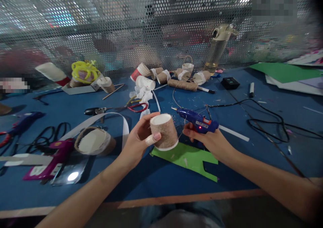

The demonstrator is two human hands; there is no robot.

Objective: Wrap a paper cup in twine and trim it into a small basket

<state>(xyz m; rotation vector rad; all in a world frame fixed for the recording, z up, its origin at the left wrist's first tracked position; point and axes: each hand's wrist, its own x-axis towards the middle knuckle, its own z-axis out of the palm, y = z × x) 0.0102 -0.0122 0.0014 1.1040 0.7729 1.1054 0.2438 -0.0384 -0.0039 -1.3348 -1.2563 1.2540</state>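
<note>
My left hand (138, 137) grips a small paper cup (165, 135) wrapped in brown twine, its white open rim tilted up and its thumb, with a pale band round it, pressed on the wrapped side. To the right, my right hand (204, 137) is closed at the handle of a blue hot glue gun (194, 117). The gun's red light is lit, its nozzle points left and a white glue stick juts from the back. A thin twine strand passes near the pinched thumb and forefinger, beside the cup. A cut green sheet (186, 159) lies below both hands.
Left stand a twine-handled cup (94, 142), a purple glue gun (51, 159), a clear phone-like slab (70, 171) and scissors (136, 107). Behind lie a twine roll (183, 84), several wrapped cups and a bottle (218, 48) by the perforated metal screen. Black cable (267, 120) loops at right.
</note>
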